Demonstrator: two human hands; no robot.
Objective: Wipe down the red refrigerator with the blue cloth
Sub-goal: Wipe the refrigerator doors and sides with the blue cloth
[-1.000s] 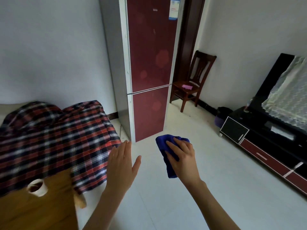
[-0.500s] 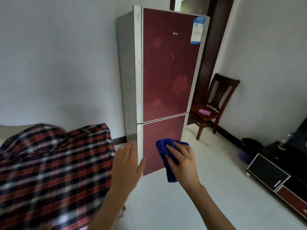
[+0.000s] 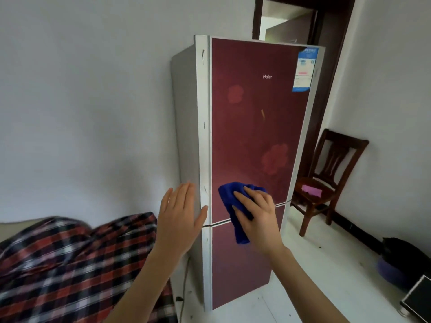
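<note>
The right hand (image 3: 258, 217) is gripping the bunched blue cloth (image 3: 235, 201) in front of the red refrigerator (image 3: 251, 127), level with the seam between its 2 doors; whether the cloth is touching the refrigerator is unclear. The left hand (image 3: 179, 213) is hovering flat, fingers spread, by the refrigerator's left edge. Spreading the cloth and working down from the refrigerator's top is looking like the best approach.

Fridge (image 3: 251, 141): nearer, now frame centre. Cloth (image 3: 229, 194), right hand (image 3: 258, 217): now over door seam. Left hand (image 3: 179, 220): now at fridge's left edge.
</note>
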